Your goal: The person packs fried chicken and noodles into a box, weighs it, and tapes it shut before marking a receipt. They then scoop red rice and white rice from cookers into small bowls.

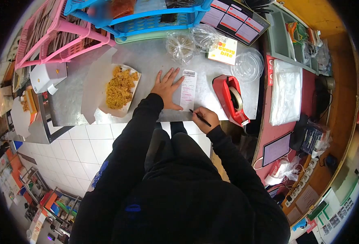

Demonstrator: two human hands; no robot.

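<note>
A printed receipt (188, 90) with pink marks lies on the metal counter (147, 53). My left hand (168, 88) rests flat with fingers spread, its fingertips and thumb along the receipt's left edge. In my right hand (206, 119) is a black pen (200, 116), its tip right at the receipt's lower end. To the left of my left hand sits an open paper food box (134, 90) filled with yellow noodles (118, 95) and pieces that look fried. A red tape dispenser (228, 95) with a roll of tape stands to the right of the receipt.
Behind the receipt are plastic-wrapped bundles (180, 46), a yellow-and-white printed box (223, 51) and clear round lids (248, 65). Blue baskets (147, 26) and a pink rack (61, 26) line the back, near a tablet (237, 20). White plastic bags (286, 93) lie at the right.
</note>
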